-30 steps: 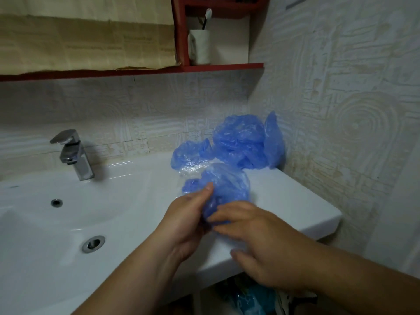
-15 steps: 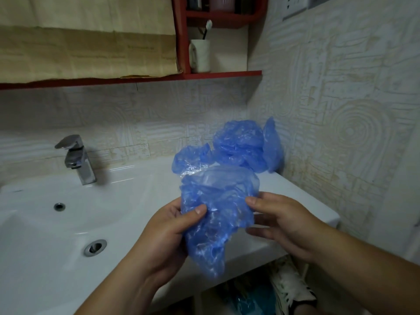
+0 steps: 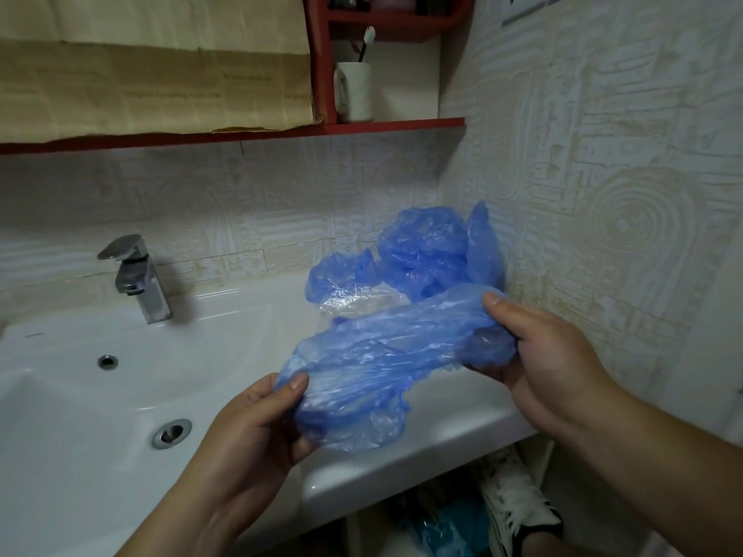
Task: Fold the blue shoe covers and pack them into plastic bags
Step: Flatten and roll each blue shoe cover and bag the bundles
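Observation:
A crinkled blue shoe cover (image 3: 386, 355) is stretched out between both hands above the white sink counter (image 3: 454, 428). My left hand (image 3: 257, 440) pinches its lower left end between thumb and fingers. My right hand (image 3: 538, 347) grips its upper right end. Behind it, a heap of more blue shoe covers (image 3: 430, 251) lies in the back right corner of the counter. A clear plastic bag (image 3: 354, 301) lies at the foot of that heap, partly hidden by the held cover.
The sink basin (image 3: 100, 396) with its drain (image 3: 171, 432) and a chrome faucet (image 3: 138, 275) fill the left. A red shelf (image 3: 394, 124) above carries a white cup (image 3: 354, 90) with a toothbrush. A tiled wall (image 3: 603, 174) closes the right side. A shoe (image 3: 518, 512) shows under the counter.
The shoe cover was picked up from the counter as a bunched wad. Both hands have since pulled apart and stretched it out lengthwise, the right hand rising to the right.

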Action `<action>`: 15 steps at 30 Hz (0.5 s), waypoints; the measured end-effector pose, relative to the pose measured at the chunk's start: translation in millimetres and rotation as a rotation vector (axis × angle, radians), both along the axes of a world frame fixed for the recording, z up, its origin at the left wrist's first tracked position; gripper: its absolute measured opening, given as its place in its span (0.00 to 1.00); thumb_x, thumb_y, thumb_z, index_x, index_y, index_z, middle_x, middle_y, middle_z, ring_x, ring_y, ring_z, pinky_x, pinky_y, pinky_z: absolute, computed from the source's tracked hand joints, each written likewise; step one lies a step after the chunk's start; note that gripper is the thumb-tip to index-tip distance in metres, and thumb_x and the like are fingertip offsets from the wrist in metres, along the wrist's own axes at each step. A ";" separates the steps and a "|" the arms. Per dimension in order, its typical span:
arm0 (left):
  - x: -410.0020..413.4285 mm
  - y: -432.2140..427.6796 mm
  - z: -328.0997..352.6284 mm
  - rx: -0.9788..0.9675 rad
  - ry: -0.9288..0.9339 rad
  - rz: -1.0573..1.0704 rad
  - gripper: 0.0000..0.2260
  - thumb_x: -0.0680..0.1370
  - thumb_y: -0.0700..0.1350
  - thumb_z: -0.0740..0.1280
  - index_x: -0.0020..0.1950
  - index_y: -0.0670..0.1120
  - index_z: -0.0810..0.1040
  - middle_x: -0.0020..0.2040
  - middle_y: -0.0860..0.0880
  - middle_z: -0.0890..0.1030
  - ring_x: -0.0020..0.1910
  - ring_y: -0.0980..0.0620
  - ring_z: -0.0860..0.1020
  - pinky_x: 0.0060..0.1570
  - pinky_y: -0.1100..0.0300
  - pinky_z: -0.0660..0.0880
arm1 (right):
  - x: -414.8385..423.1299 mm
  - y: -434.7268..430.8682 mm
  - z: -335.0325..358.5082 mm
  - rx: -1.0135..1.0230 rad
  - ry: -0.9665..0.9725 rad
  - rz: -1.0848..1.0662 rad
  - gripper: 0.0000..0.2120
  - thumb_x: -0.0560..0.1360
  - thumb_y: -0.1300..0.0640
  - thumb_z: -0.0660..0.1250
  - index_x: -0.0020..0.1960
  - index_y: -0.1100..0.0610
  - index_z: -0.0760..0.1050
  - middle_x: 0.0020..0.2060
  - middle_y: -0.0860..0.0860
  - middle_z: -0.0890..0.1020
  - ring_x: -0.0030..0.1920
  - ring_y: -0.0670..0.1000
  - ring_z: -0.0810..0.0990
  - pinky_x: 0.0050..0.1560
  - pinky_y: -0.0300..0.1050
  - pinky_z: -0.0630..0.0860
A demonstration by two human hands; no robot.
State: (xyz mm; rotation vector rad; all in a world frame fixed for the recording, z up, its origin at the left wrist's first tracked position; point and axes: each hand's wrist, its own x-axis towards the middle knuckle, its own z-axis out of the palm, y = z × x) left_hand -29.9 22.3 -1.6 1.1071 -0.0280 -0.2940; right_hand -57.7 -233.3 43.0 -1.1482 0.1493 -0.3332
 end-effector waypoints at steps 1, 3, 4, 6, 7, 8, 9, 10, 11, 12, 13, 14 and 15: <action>0.2 3.3 -0.5 0.048 -0.004 -0.042 0.18 0.68 0.41 0.74 0.55 0.35 0.78 0.47 0.41 0.84 0.40 0.48 0.83 0.32 0.58 0.80 | 0.8 -1.6 -1.1 -0.008 0.003 -0.029 0.17 0.70 0.54 0.69 0.53 0.64 0.80 0.45 0.60 0.86 0.42 0.57 0.86 0.46 0.53 0.82; -2.5 10.1 0.9 0.215 -0.019 -0.164 0.25 0.62 0.45 0.79 0.54 0.33 0.79 0.46 0.38 0.83 0.39 0.47 0.82 0.34 0.57 0.80 | 0.6 -5.0 -0.6 -0.016 0.016 -0.072 0.12 0.75 0.55 0.68 0.51 0.63 0.81 0.45 0.61 0.86 0.42 0.57 0.86 0.50 0.55 0.80; -4.1 13.4 2.6 0.313 -0.029 -0.233 0.25 0.60 0.48 0.79 0.51 0.34 0.81 0.43 0.38 0.82 0.36 0.47 0.82 0.33 0.57 0.79 | -0.1 -5.9 0.4 -0.014 0.018 -0.084 0.11 0.76 0.55 0.68 0.50 0.63 0.82 0.44 0.61 0.86 0.41 0.57 0.85 0.49 0.54 0.81; -7.7 19.0 8.3 0.490 -0.065 -0.383 0.21 0.59 0.53 0.78 0.43 0.39 0.84 0.40 0.38 0.82 0.36 0.48 0.81 0.37 0.58 0.80 | -1.6 -6.5 2.9 -0.030 0.002 -0.115 0.09 0.76 0.56 0.68 0.45 0.62 0.82 0.39 0.59 0.86 0.38 0.56 0.85 0.43 0.51 0.82; -8.6 20.9 11.9 0.562 -0.104 -0.436 0.20 0.60 0.54 0.78 0.42 0.41 0.85 0.42 0.39 0.83 0.39 0.48 0.81 0.41 0.58 0.79 | -2.4 -5.7 4.0 -0.052 -0.011 -0.128 0.09 0.76 0.57 0.69 0.40 0.61 0.81 0.36 0.57 0.85 0.35 0.55 0.84 0.39 0.48 0.82; -7.4 22.3 14.1 0.624 -0.170 -0.447 0.20 0.61 0.55 0.77 0.45 0.42 0.85 0.46 0.42 0.85 0.44 0.49 0.82 0.44 0.60 0.79 | -3.8 -3.8 5.6 -0.075 -0.018 -0.133 0.10 0.75 0.58 0.69 0.37 0.60 0.80 0.33 0.57 0.83 0.32 0.54 0.82 0.35 0.46 0.81; -6.5 21.2 16.7 0.653 -0.244 -0.412 0.22 0.61 0.56 0.77 0.50 0.43 0.85 0.50 0.45 0.85 0.50 0.50 0.83 0.49 0.61 0.77 | -5.1 -1.6 6.2 -0.104 -0.018 -0.125 0.11 0.75 0.59 0.70 0.35 0.61 0.80 0.31 0.57 0.82 0.31 0.54 0.81 0.32 0.44 0.80; -5.6 18.1 18.6 0.644 -0.301 -0.338 0.26 0.61 0.56 0.76 0.55 0.45 0.84 0.53 0.47 0.85 0.55 0.51 0.82 0.53 0.61 0.76 | -7.0 2.2 7.6 -0.133 -0.008 -0.097 0.11 0.74 0.58 0.70 0.36 0.64 0.79 0.32 0.59 0.82 0.31 0.54 0.81 0.33 0.44 0.79; -5.9 12.5 20.5 0.599 -0.334 -0.254 0.29 0.61 0.57 0.75 0.59 0.46 0.82 0.55 0.49 0.85 0.59 0.51 0.81 0.58 0.59 0.75 | -9.0 6.5 8.3 -0.164 0.002 -0.056 0.12 0.73 0.57 0.71 0.39 0.67 0.80 0.32 0.60 0.82 0.32 0.55 0.81 0.34 0.45 0.79; -7.4 4.8 22.8 0.544 -0.362 -0.190 0.30 0.62 0.58 0.74 0.61 0.47 0.80 0.56 0.50 0.85 0.59 0.52 0.81 0.60 0.57 0.74 | -11.8 11.7 9.2 -0.194 0.014 0.000 0.13 0.71 0.55 0.72 0.39 0.67 0.80 0.33 0.60 0.82 0.32 0.55 0.81 0.36 0.45 0.79; -10.6 -4.7 25.6 0.504 -0.393 -0.161 0.29 0.63 0.58 0.74 0.62 0.48 0.80 0.56 0.50 0.85 0.59 0.53 0.81 0.61 0.55 0.73 | -14.1 17.0 9.8 -0.224 0.024 0.056 0.13 0.69 0.53 0.73 0.37 0.65 0.81 0.32 0.59 0.83 0.32 0.54 0.81 0.37 0.45 0.79; -13.7 -14.8 27.5 0.497 -0.429 -0.156 0.27 0.66 0.57 0.74 0.62 0.48 0.80 0.56 0.49 0.85 0.58 0.53 0.81 0.61 0.54 0.74 | -16.7 22.1 11.0 -0.244 0.033 0.102 0.13 0.68 0.52 0.72 0.35 0.63 0.81 0.32 0.59 0.83 0.32 0.54 0.81 0.37 0.45 0.79; -15.8 -24.2 27.9 0.506 -0.463 -0.162 0.23 0.69 0.55 0.74 0.61 0.48 0.80 0.54 0.48 0.85 0.57 0.52 0.82 0.60 0.53 0.75 | -18.2 26.0 11.0 -0.262 0.040 0.137 0.12 0.68 0.52 0.72 0.35 0.62 0.81 0.32 0.59 0.83 0.32 0.53 0.81 0.37 0.45 0.79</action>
